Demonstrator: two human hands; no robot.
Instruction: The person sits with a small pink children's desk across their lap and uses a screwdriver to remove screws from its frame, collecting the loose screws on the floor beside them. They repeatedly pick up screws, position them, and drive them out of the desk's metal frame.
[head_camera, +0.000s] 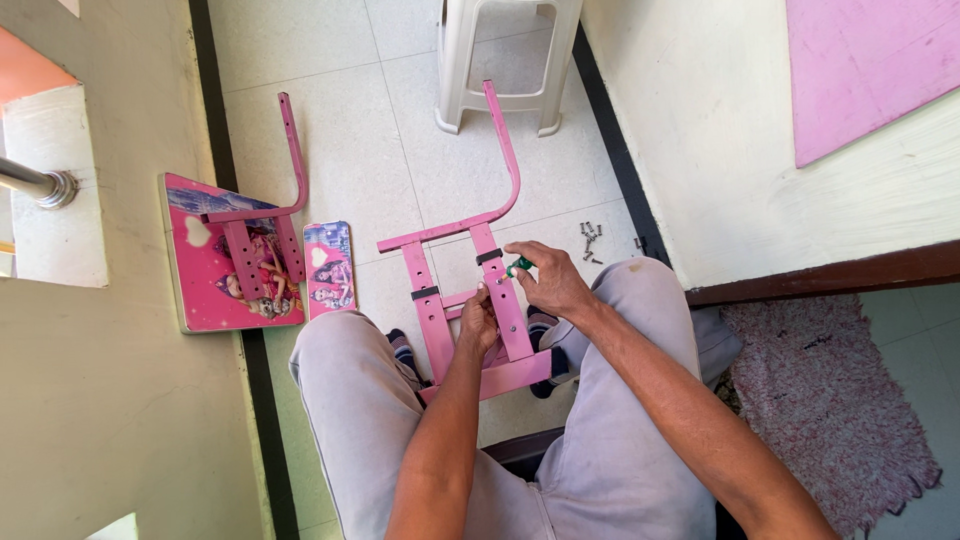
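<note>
On the tiled floor (330, 150) the pink frame (505, 150) runs lengthwise away — left hand (478, 322) clasps it, right hand (548, 282) grips a green-handled screwdriver (519, 265)

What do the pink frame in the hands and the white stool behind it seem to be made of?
The pink frame looks like painted metal: thin bent tube and flat drilled bars with an even glossy coat. The white stool looks like moulded plastic: smooth, matt, one piece with rounded legs. The rug seems woven fabric, with a fuzzy surface.

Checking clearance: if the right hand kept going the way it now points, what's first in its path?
The right hand, holding a green-handled tool, points left at the pink metal frame; the tool tip likely meets that bar, by the left hand. Depth unclear.
</note>
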